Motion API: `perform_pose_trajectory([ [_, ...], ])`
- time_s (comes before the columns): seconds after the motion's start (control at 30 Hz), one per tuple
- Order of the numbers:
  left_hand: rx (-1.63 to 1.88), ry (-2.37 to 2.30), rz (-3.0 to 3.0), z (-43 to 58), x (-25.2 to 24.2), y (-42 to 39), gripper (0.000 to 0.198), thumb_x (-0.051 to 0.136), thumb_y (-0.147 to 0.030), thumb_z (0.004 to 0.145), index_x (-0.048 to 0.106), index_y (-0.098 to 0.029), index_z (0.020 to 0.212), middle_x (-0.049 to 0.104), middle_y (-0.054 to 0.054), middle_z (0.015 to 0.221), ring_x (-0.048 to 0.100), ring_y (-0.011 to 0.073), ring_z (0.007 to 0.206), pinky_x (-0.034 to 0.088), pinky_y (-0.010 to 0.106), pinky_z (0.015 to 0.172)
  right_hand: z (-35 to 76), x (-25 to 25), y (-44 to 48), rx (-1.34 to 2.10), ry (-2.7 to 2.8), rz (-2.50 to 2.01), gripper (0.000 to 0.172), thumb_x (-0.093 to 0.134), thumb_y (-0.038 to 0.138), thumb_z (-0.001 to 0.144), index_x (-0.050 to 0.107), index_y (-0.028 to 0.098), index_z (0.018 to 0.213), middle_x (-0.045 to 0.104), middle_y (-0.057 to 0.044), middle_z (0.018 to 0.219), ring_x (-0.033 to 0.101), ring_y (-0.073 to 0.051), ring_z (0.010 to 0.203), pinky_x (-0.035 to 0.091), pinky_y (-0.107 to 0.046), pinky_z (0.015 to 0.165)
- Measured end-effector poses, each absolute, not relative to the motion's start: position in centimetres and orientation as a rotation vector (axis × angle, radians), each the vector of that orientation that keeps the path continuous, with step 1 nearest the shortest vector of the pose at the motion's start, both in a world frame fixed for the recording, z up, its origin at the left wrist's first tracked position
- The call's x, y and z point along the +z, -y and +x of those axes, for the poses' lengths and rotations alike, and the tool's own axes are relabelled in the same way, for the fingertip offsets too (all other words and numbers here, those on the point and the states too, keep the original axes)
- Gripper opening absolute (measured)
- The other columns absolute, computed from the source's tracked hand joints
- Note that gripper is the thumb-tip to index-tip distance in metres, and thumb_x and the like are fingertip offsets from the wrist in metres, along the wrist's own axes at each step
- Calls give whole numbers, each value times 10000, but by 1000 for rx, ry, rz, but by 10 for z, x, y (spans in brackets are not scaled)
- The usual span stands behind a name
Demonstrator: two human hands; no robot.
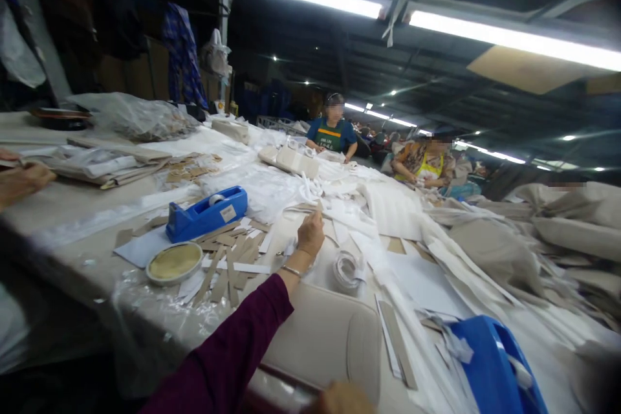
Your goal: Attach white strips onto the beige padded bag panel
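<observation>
My left hand, in a maroon sleeve with a thin bracelet at the wrist, reaches out over the table. Its fingers curl shut at a heap of white and beige strips; what they grip is hidden behind the hand. Only the top of my right hand shows at the bottom edge, fingers out of sight, at the near edge of a beige padded piece. A small roll of clear tape lies just right of my left wrist.
A blue tape dispenser and a round tin of yellowish paste sit to the left among cardboard strips. A blue bin is at the bottom right. Beige fabric piles fill the right. Two co-workers work across the table; another person's hand shows far left.
</observation>
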State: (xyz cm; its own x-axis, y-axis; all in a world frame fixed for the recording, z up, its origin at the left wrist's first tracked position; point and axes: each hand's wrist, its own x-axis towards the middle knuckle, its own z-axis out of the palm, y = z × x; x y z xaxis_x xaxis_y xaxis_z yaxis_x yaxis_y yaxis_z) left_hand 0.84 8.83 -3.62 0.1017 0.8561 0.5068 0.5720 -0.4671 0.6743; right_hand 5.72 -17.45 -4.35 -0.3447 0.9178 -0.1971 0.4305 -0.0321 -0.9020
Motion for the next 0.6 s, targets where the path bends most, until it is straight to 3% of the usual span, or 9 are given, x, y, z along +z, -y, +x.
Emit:
perform_pose_trajectory([
  [0.07,1363,-1348,2029,7,-37,-93,132,555,-255,934,584,-127,949,601,25,921,585,153,860,498,339,817,77,-17,119,921,1829,-1648,158,601,293,799,745,235,768,687,-76,799,621,-221,854,426,-326,763],
  [0.13,1409,-1277,1990,6,-37,-96,136,575,-252,923,580,-125,873,591,13,878,579,139,823,504,319,784,93,5,60,358,1805,-1832,139,608,202,745,741,187,784,676,-122,909,591,-253,969,401,-336,839],
  [0.17,1424,-1236,1975,5,-36,-97,130,579,-224,914,572,-125,829,584,7,852,575,133,808,503,305,768,99,11,33,263,1751,-1891,120,646,163,686,731,176,770,667,-125,929,572,-263,1006,392,-339,862],
  [0.3,1453,-1086,1908,4,-32,-98,98,563,-61,817,529,-149,793,571,-3,849,575,113,788,486,225,690,106,6,-41,331,1597,-1955,170,772,192,520,651,148,630,642,-85,788,572,-278,930,405,-357,819],
  [0.43,1470,-1162,1764,1,-36,-99,313,451,27,731,488,-175,967,551,41,1023,578,133,900,484,244,747,107,-17,-68,516,1502,-1816,260,713,388,602,621,150,658,603,-18,640,574,-184,711,417,-285,673],
  [0.6,1239,-1179,1776,-2,-49,-103,321,659,-63,631,493,-190,875,565,-3,880,550,155,840,462,268,785,124,-23,-77,688,1439,-1645,373,746,423,474,577,151,665,551,20,569,484,-114,571,377,-242,566],
])
